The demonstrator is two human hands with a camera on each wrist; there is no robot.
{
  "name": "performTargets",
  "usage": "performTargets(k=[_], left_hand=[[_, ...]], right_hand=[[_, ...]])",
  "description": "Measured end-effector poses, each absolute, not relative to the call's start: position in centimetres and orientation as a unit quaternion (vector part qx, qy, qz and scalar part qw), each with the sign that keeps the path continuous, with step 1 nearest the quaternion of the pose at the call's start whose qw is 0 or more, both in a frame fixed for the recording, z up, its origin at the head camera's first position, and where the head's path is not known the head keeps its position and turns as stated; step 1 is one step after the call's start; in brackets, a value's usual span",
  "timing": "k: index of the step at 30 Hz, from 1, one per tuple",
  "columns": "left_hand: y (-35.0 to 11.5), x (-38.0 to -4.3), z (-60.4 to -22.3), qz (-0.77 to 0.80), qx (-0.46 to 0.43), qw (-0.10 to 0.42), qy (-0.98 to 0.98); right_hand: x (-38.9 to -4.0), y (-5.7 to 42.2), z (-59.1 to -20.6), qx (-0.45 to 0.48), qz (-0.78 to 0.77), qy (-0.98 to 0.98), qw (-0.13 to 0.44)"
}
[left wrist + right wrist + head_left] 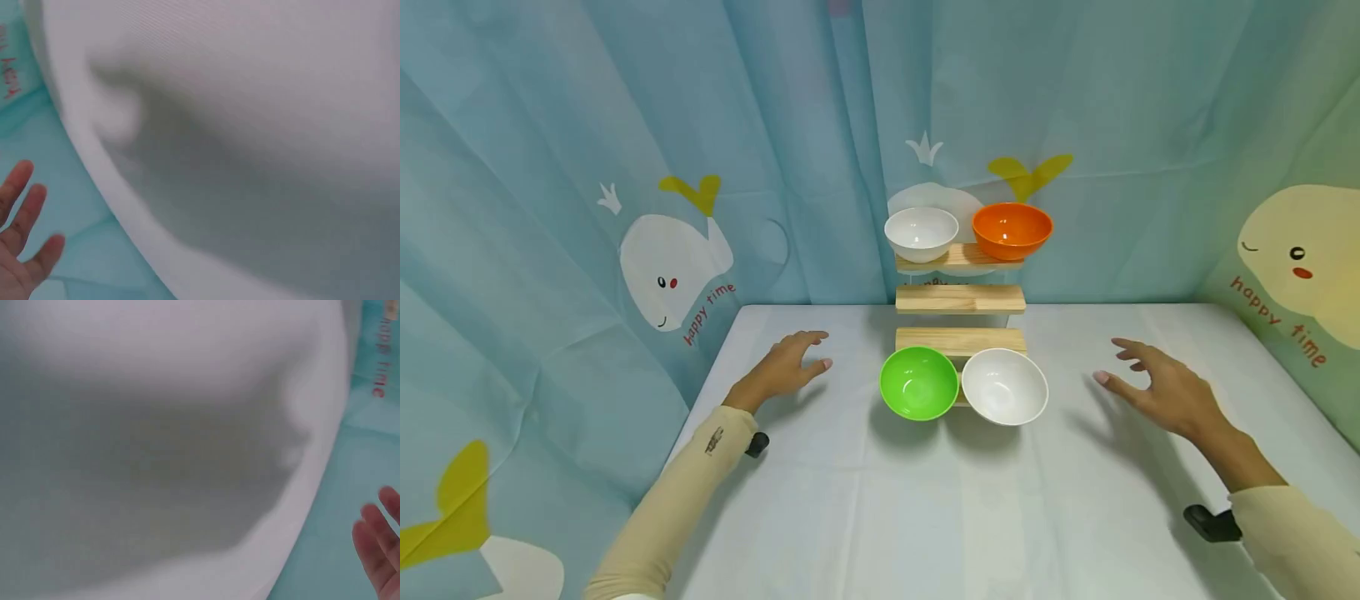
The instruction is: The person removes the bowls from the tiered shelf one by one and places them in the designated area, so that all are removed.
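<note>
Left of a small wooden tiered rack (960,298), my left hand (781,367) hovers over the white table with its fingers loosely extended and holds nothing. On the rack's other side, my right hand (1172,390) hangs above the table, fingers relaxed, holding nothing. A green bowl (919,383) and a white bowl (1004,387) sit side by side at the rack's lowest step. Up on the top step are another white bowl (921,234) and an orange bowl (1012,231). Both wrist views show spread fingers of the left hand (25,244) and right hand (379,540).
The table (880,517) has a white cover. A blue curtain (820,150) with whale prints hangs behind it and along the left, and a greenish one (1315,242) along the right. Two wooden slats of the rack between the bowls are bare.
</note>
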State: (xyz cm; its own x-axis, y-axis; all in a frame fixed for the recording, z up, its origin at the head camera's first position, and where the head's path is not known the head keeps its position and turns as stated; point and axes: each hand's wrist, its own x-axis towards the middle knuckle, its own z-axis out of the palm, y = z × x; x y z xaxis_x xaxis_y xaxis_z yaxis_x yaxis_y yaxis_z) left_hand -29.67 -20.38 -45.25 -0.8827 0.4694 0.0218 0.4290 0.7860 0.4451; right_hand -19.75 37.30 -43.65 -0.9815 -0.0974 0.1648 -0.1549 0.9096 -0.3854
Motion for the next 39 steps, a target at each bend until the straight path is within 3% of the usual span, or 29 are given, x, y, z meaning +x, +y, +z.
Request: performTargets(k=[6, 26, 39], left_hand=[[-18.5, -30.2, -44.5, 0.333, 0.244, 0.052, 0.909], [-14.3, -30.8, -44.3, 0.406, 0.251, 0.071, 0.876], [-12.7, -31.1, -44.2, 0.432, 0.265, 0.095, 0.857]], right_hand=[[-19.3, 36.5, -42.8, 0.081, 0.301, -0.946, 0.088], [-18.5, 33.5, -43.0, 0.141, 0.455, -0.878, -0.044], [-18.3, 31.8, -43.6, 0.175, 0.489, -0.851, -0.074]])
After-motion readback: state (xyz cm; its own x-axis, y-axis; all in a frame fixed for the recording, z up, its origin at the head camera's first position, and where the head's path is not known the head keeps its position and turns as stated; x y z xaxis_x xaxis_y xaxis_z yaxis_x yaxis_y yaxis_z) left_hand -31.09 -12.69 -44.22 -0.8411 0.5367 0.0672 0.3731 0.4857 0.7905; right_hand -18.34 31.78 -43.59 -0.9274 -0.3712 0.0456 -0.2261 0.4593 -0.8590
